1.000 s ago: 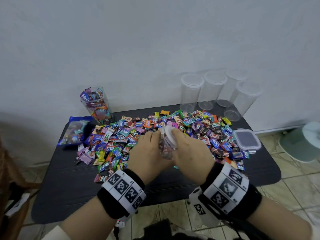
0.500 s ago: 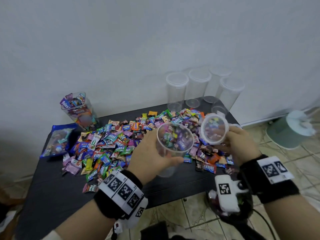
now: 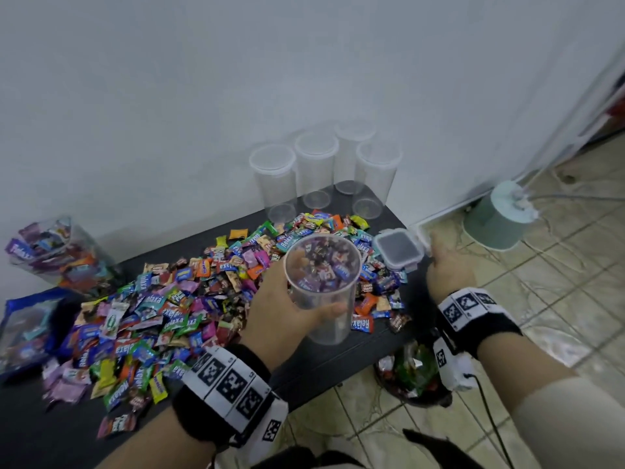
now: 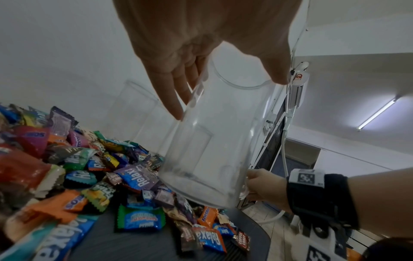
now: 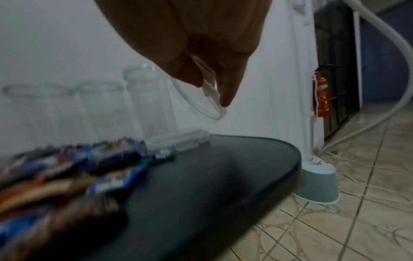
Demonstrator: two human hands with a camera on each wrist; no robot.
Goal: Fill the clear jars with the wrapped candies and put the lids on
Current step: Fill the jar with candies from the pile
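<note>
An empty jar (image 3: 321,286), light, thin-walled and slick, is held mid-wall in the curled left hand (image 3: 287,309) above the table's front edge, while its lid (image 5: 206,95) is pinched in the right hand (image 3: 448,269) past the right edge.

a plain home room – tiled floor (image 3: 558,299), white wall (image 3: 203,79), low black table (image 3: 338,360) – garment steamer (image 3: 497,225) alongside.

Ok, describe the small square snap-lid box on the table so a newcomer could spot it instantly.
Start at the black table against the white wall, then follow the heap of wrapped candies to its right end. There, near the table's right edge, lies the small square clear plastic box. Unlike the four tall round clear jars behind it, it is low, square and has side clips.
</note>
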